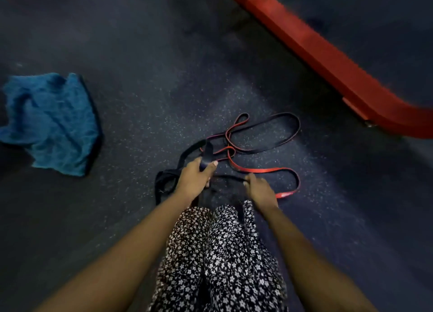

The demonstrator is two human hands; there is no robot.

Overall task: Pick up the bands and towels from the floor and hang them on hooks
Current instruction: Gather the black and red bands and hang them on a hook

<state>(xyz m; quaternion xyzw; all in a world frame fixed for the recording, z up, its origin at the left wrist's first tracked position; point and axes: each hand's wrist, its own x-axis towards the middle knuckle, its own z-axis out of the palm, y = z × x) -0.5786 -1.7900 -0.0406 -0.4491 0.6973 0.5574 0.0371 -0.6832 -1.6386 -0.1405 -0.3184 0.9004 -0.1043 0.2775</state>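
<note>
Your left hand (196, 175) curls tight around the black band (207, 152). Your right hand (259, 189) pinches a thin black strand, its fingertips hidden. The red band (257, 170) lies tangled at 12 o'clock on the floor (164, 77), and the blue towel (51, 124) at 9. The red frame (304, 43) at 1 o'clock is cut off and blurred.

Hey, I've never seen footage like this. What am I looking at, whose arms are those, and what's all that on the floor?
There is no machine here. One camera worn on a person's head looks down, so both arms are the wearer's own. The left hand grips the black elastic bands, and the right hand pinches another strand of them. A flat red elastic band lies looped among them on the dark speckled floor. A crumpled blue towel lies apart to the left. A red metal frame crosses the upper right.
</note>
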